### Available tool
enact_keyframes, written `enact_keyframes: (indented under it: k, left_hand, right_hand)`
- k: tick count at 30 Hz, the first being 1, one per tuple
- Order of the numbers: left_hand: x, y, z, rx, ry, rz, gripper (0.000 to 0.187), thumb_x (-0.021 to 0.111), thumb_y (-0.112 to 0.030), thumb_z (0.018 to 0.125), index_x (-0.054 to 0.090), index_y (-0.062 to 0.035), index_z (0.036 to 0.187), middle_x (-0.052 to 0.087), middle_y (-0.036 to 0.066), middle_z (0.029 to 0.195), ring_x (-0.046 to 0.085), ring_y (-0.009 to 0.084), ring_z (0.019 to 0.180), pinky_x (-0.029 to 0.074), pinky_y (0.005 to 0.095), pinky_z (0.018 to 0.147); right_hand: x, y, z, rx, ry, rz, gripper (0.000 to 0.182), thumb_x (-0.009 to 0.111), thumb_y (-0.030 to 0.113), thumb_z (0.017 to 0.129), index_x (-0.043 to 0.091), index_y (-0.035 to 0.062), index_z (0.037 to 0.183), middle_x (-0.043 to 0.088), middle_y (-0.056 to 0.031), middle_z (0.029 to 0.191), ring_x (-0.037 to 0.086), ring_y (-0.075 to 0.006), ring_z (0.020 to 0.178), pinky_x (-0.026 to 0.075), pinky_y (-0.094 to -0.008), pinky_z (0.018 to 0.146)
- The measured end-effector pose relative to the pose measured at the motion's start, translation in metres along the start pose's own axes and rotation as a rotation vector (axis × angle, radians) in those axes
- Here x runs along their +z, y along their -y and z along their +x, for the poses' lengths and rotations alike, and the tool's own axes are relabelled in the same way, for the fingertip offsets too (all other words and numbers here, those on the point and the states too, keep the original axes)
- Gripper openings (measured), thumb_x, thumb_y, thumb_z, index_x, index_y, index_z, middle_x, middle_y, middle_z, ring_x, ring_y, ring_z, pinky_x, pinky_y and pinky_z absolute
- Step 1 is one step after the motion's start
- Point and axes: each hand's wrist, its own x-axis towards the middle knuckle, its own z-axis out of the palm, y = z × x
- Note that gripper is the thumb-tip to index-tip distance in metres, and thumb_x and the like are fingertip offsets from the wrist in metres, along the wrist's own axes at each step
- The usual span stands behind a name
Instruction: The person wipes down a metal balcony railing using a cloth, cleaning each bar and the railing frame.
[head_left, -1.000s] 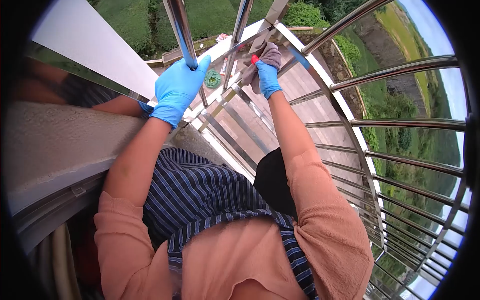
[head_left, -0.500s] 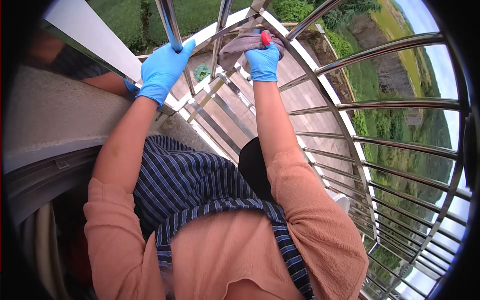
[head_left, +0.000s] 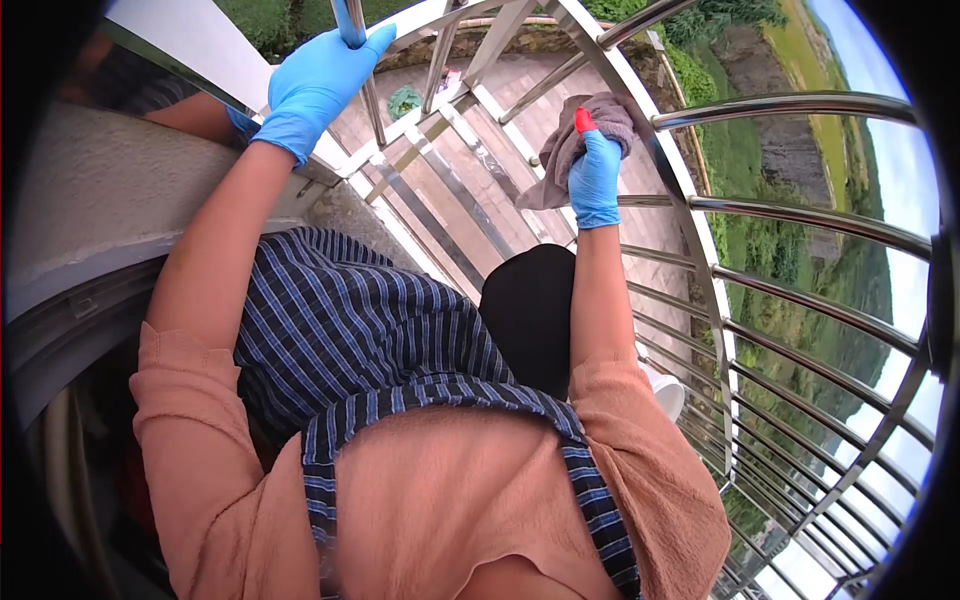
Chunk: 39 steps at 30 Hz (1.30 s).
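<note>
Above paved ground [head_left: 515,75], bracing with one hand and apparently wiping with the other. At left, just beside a rough wall [head_left: 75,190], clasping an upright steel bar [head_left: 348,18] in a blue-gloved left hand [head_left: 318,88], with finger ends hidden from view. Farther right, beyond a green bundle [head_left: 404,101] on the ground below, clutching a bunched mauve cloth [head_left: 562,152] in the gloved right hand [head_left: 597,188], red at the thumb tip, by the inner edge of a curved metal rail [head_left: 684,190]; hard to tell whether pressed against the metal. Judged to be mid-wipe, partway around the curve; next calling for a steady left hold and firm, flat contact between cloth and rail. Compared with half a second earlier, holding the same bar at left; at right, now clear of the far corner, with cloth farther along the curve.
</note>
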Motion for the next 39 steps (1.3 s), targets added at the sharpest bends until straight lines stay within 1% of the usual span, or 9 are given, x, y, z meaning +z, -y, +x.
enact_keyframes:
  k: [3,7,9,14,16,21,29,33,39]
  left_hand:
    - [0.001,-0.003,-0.001,-0.035,0.014,0.015,0.071,0.036,-0.069,0.082,0.062,-0.0113,0.115,0.066,0.018,0.094,0.061,0.0359,0.094,0.045,0.0414,0.084]
    - [0.0,-0.01,-0.006,-0.043,0.013,0.03,0.07,0.036,-0.069,0.083,0.062,-0.0121,0.115,0.066,0.018,0.094,0.061,0.0358,0.093,0.046,0.0419,0.083]
    - [0.002,-0.015,-0.01,-0.037,-0.018,0.042,0.07,0.036,-0.069,0.083,0.063,-0.0116,0.114,0.066,0.018,0.093,0.061,0.0358,0.093,0.046,0.0422,0.082]
    - [-0.001,-0.022,-0.015,-0.073,-0.034,0.056,0.063,0.039,-0.068,0.082,0.068,-0.015,0.101,0.067,0.015,0.086,0.064,0.0338,0.084,0.049,0.0416,0.075]
    - [0.003,-0.021,-0.015,-0.057,-0.096,0.044,0.061,0.041,-0.068,0.082,0.07,-0.0164,0.096,0.068,0.014,0.083,0.065,0.033,0.08,0.05,0.0414,0.072]
    - [0.006,-0.011,-0.006,-0.02,-0.124,0.041,0.062,0.04,-0.069,0.082,0.07,-0.0179,0.099,0.068,0.014,0.087,0.065,0.0333,0.083,0.05,0.0422,0.073]
    - [-0.002,-0.002,0.005,-0.035,-0.011,0.051,0.075,0.034,-0.072,0.082,0.064,-0.0086,0.107,0.066,0.017,0.095,0.062,0.0334,0.095,0.045,0.0408,0.085]
    - [-0.002,0.001,0.009,0.012,0.01,0.002,0.076,0.035,-0.073,0.081,0.063,-0.0092,0.113,0.063,0.017,0.108,0.059,0.0338,0.103,0.042,0.0391,0.091]
    - [0.002,0.005,0.014,0.048,-0.028,0.051,0.072,0.036,-0.072,0.081,0.067,-0.0114,0.105,0.066,0.019,0.099,0.062,0.0359,0.095,0.048,0.0421,0.083]
  right_hand:
    - [0.017,-0.018,0.027,0.067,-0.082,-0.086,0.013,0.07,0.008,0.079,0.06,0.0082,0.071,0.055,0.0023,0.071,0.05,-0.0075,0.063,0.041,-0.0216,0.061]
    - [0.038,-0.024,0.066,0.209,0.027,-0.364,0.022,0.072,0.017,0.079,0.066,-0.0001,0.091,0.064,-0.0031,0.089,0.054,-0.0076,0.087,0.041,-0.0244,0.081]
    - [0.032,-0.032,0.079,-0.009,0.005,-0.525,0.028,0.073,0.017,0.078,0.064,0.0008,0.098,0.063,-0.004,0.095,0.055,-0.0088,0.091,0.04,-0.0241,0.085]
    - [0.012,-0.008,0.105,0.281,0.104,-0.292,0.026,0.072,0.007,0.072,0.063,0.002,0.096,0.063,-0.005,0.09,0.06,-0.0142,0.079,0.047,-0.0269,0.076]
    - [0.008,-0.012,0.108,0.147,0.134,-0.392,0.016,0.07,-0.001,0.067,0.063,0.0056,0.079,0.061,-0.0044,0.083,0.057,-0.0145,0.075,0.047,-0.0278,0.07]
    - [0.022,-0.05,0.102,-0.111,-0.303,0.143,0.016,0.062,-0.003,0.075,0.06,0.0049,0.088,0.059,-0.0044,0.083,0.056,-0.0169,0.075,0.047,-0.0305,0.07]
    - [0.013,-0.014,0.023,0.228,-0.049,0.566,0.034,0.056,0.0,0.081,0.053,0.0022,0.114,0.057,-0.0064,0.105,0.055,-0.0196,0.097,0.044,-0.0302,0.086]
    - [0.009,0.008,-0.021,0.059,0.08,0.323,0.05,0.052,-0.001,0.083,0.042,0.0017,0.131,0.048,-0.0132,0.131,0.048,-0.0248,0.119,0.037,-0.0349,0.102]
    - [0.004,0.059,-0.064,0.105,0.383,0.107,0.055,0.06,0.013,0.079,0.044,-0.0036,0.129,0.05,-0.0162,0.129,0.049,-0.0278,0.12,0.032,-0.0386,0.108]
